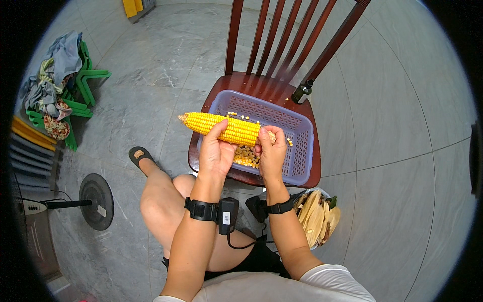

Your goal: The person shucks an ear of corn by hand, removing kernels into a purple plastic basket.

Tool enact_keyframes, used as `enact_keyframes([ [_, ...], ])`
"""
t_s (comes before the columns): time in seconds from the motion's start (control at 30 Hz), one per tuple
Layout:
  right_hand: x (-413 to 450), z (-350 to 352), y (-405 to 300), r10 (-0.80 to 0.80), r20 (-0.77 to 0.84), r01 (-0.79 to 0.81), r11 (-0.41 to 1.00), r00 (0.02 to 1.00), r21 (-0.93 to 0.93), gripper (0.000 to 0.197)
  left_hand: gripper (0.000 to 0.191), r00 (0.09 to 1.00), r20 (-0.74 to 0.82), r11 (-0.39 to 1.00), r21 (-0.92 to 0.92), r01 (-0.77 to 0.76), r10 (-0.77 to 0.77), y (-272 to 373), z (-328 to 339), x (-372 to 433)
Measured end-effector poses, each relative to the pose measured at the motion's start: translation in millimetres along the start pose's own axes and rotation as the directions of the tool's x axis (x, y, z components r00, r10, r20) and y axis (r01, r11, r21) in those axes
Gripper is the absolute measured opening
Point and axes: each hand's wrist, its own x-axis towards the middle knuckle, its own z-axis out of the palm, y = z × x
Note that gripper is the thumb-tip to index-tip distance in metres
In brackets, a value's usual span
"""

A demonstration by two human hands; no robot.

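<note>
An ear of yellow corn (234, 130) lies sideways between my hands, its pointed tip to the left. My left hand (218, 151) grips it from below, thumb along the top of the kernels. At the thick end, partly bare of kernels, my right hand (272, 149) holds on with thumb and fingers; the fingertips are partly hidden. Under the ear stands a purple plastic basket (292, 117) with perforated walls. Loose corn kernels (247, 156) are heaped in its near part, and a few more lie scattered in it.
The basket rests on a dark red wooden chair (256, 81) with a slatted back. A dark bottle (302, 91) stands at the seat's right rear corner. Corn husks (317, 219) fill a container by my right forearm. Green stools (81, 94) with clothes and a fan's round base (96, 215) are leftward.
</note>
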Motion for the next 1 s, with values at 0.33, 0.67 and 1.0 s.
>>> enact_keyframes([
  [0.33,-0.7,-3.5,1.8,-0.038,0.098,0.032,0.998,0.995,0.058,0.025,0.03,1.0,-0.023,0.998,-0.063,0.012,-0.013,1.5,-1.4,2.4],
  [0.67,0.4,-0.8,0.3,0.023,0.017,-0.022,0.998,1.0,-0.062,0.017,0.036,1.0,0.009,0.997,-0.073,-0.005,0.006,1.1,-6.4,5.0],
  [1.0,0.8,-5.5,3.5,-0.025,0.049,0.024,1.0,0.998,0.013,0.018,0.032,1.0,-0.008,0.994,-0.113,-0.006,0.005,1.0,-1.1,3.3],
])
